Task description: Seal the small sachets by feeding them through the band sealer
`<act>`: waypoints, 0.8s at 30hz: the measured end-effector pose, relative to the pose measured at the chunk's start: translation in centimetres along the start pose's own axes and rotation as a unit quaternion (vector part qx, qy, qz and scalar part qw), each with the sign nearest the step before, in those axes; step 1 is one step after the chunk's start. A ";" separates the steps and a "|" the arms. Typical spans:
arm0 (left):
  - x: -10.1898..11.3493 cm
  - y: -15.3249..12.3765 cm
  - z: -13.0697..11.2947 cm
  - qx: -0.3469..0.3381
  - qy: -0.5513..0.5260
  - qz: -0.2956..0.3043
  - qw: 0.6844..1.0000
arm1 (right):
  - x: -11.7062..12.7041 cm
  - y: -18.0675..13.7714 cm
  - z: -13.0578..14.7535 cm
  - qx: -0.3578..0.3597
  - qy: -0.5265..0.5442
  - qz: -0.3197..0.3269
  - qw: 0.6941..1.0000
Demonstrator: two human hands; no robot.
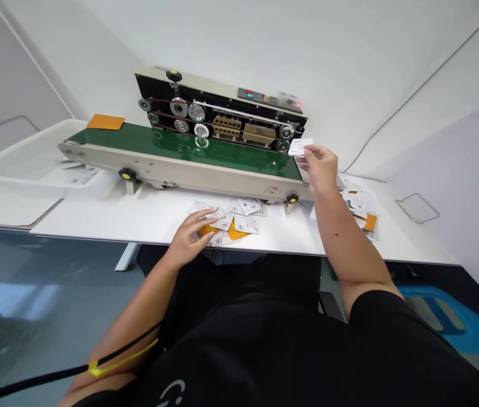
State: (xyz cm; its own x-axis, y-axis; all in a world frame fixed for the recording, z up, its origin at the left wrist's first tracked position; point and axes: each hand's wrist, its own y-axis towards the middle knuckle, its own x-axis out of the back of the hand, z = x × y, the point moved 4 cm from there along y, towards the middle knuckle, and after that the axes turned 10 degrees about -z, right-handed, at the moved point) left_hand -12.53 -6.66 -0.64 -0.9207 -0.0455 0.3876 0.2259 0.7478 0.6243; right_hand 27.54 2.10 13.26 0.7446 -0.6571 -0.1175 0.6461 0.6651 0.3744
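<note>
Right hand: The right hand [319, 167] is up by the end of the green belt [180, 144].
Right fingers: The thumb and fingers pinch a white packet [300, 147] tight, and it sticks out past the fingertips, just over the belt.
Left hand: The left hand [188, 237] is down on a pile of white packets [233, 220] on the white table [150, 223].
Left fingers: They are a bit spread and curved, and they touch the pile. I can't tell if they have hold of a packet.
Pile: The packets lie in a messy heap with orange cards [235, 230] mixed in.
Machine: A bag sealing machine [222, 107] stands behind the pile, with small wheels on its side and a red light on.
Right side: More packets [356, 203] lie past the machine's end.
Left side: A see-through plastic bin [23, 152] sits at the left end of the machine.
</note>
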 end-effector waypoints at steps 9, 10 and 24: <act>0.0 0.1 0.1 -0.004 0.002 -0.005 1.000 | -3.6 3.3 -2.1 -0.158 -0.018 0.060 0.986; 0.0 0.1 0.0 -0.002 0.005 -0.005 1.000 | -4.0 3.3 -2.0 -0.158 -0.032 0.066 0.985; -2.2 0.7 0.1 0.058 0.137 0.038 0.988 | -3.3 -18.9 -3.4 0.265 -0.239 0.405 0.842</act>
State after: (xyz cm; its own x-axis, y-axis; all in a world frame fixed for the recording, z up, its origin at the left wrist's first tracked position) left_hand -10.38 -5.97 -1.14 -0.7780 -0.1527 0.6094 0.2382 0.8259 0.5110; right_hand 13.43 -7.07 3.46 0.6709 -0.2159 0.7094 -0.3004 0.7956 0.5262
